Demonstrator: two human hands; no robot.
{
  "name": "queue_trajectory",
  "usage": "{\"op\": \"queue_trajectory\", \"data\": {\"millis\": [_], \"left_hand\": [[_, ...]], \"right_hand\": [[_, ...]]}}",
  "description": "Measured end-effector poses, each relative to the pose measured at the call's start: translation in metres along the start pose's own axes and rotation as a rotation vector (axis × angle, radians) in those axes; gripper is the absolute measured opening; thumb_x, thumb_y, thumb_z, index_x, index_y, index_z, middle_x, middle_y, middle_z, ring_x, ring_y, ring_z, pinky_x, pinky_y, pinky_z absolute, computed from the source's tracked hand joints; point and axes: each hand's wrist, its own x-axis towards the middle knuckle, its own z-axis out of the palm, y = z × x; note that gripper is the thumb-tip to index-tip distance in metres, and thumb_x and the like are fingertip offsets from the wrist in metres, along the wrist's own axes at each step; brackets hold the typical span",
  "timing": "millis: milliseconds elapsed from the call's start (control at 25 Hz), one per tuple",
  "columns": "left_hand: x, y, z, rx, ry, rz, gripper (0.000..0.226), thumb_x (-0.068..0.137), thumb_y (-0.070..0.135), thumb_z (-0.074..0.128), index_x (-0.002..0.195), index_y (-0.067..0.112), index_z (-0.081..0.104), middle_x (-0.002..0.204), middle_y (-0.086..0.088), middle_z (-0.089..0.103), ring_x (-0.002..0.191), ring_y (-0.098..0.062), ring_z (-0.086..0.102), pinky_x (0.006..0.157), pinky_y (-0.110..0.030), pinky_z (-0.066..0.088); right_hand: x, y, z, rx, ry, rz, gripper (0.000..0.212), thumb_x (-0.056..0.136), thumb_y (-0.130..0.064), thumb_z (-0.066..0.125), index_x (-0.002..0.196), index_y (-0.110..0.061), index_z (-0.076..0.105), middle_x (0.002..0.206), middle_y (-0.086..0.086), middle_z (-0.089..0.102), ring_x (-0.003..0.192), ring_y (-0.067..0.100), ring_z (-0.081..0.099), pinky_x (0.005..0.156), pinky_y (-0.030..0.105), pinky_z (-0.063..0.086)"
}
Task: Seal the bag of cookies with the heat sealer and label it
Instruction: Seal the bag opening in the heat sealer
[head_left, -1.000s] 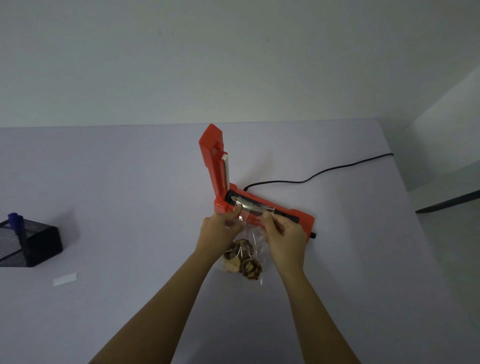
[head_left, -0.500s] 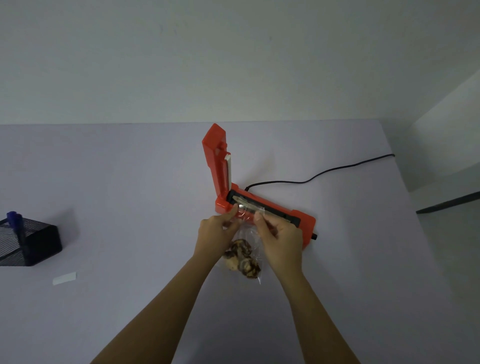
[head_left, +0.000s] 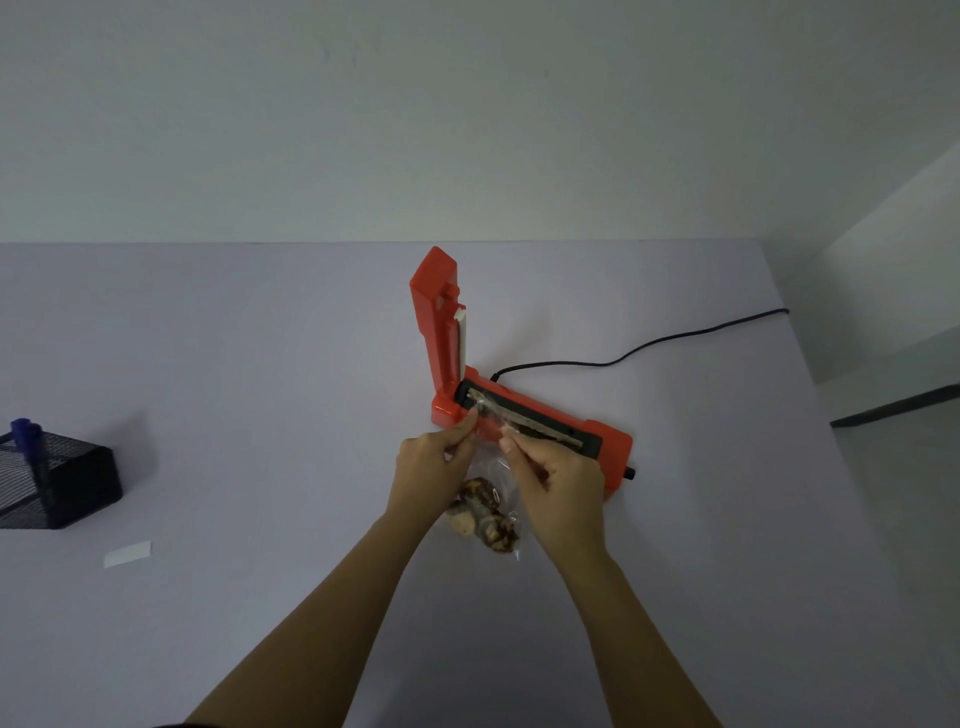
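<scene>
- The orange heat sealer (head_left: 608, 441) lies slantwise near the middle of the pale table (head_left: 260, 364), and its lid (head_left: 434, 332) stands raised almost upright at the left end.
- The clear bag (head_left: 506, 483) sits just in front of the sealer's base. Its open top reaches up onto the dark sealing strip (head_left: 540, 427).
- The brown cookies (head_left: 485, 514) are bunched at the bottom of the bag, between the two wrists.
- The left hand (head_left: 426, 473) pinches the bag's top edge between thumb and fingertips, close to the hinge end.
- The right hand (head_left: 561, 478) has its fingers curled and pinches the same edge further along the strip.
- The film is hard to make out against the strip, so I cannot tell whether it lies flat there.
- A black cord (head_left: 649, 345) runs from the sealer's back towards the table's right edge.
- A small white label (head_left: 127, 553) lies well to the left, near a black mesh holder (head_left: 67, 486) with a blue pen (head_left: 26, 431) in it.
</scene>
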Motion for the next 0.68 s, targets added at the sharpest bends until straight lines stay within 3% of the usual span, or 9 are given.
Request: {"op": "queue_trajectory", "data": {"millis": [120,360,480,560,680], "left_hand": [[0.001,-0.002,0.001,-0.045,0.004,-0.003,0.032,0.093,0.03,0.051,0.124,0.027,0.059,0.098,-0.005,0.074,0.075,-0.018,0.066,0.08,-0.025,0.052],[-0.003,-0.003,0.0,-0.106,0.018,-0.02,0.031,0.094,0.024,0.051,0.125,0.026,0.058,0.098,-0.004,0.073,0.078,-0.021,0.068,0.076,-0.018,0.047],[-0.01,-0.005,-0.002,-0.157,0.062,-0.039,0.032,0.093,0.02,0.053,0.124,0.03,0.056,0.086,-0.007,0.074,0.07,-0.026,0.068,0.073,-0.025,0.054],[-0.019,-0.002,-0.007,-0.204,0.101,-0.058,0.034,0.092,0.019,0.055,0.124,0.032,0.053,0.083,-0.005,0.074,0.062,-0.019,0.066,0.071,-0.025,0.056],[-0.037,0.001,-0.021,-0.281,0.128,-0.101,0.042,0.092,0.022,0.055,0.13,0.035,0.043,0.078,0.006,0.069,0.05,-0.009,0.062,0.062,-0.021,0.058]], "right_hand": [[0.0,-0.002,0.0,-0.014,-0.024,-0.069,0.029,0.089,-0.034,0.054,0.08,-0.013,0.071,0.058,-0.011,0.057,0.052,-0.003,0.051,0.055,0.006,0.041],[-0.006,0.005,-0.003,0.024,0.008,-0.088,0.015,0.087,-0.018,0.063,0.08,-0.009,0.073,0.054,-0.025,0.043,0.048,-0.007,0.045,0.051,0.004,0.033],[-0.012,0.007,-0.002,0.095,0.002,-0.109,0.021,0.088,-0.025,0.06,0.084,-0.009,0.073,0.052,-0.008,0.056,0.047,0.004,0.05,0.045,0.018,0.041],[-0.016,0.01,-0.003,0.129,0.001,-0.105,0.023,0.088,-0.027,0.058,0.084,-0.01,0.072,0.055,0.003,0.062,0.048,0.012,0.054,0.047,0.03,0.049],[-0.021,0.003,-0.006,0.305,-0.004,0.178,0.017,0.088,-0.027,0.059,0.079,-0.019,0.071,0.067,0.006,0.068,0.058,0.02,0.065,0.051,0.033,0.055]]}}
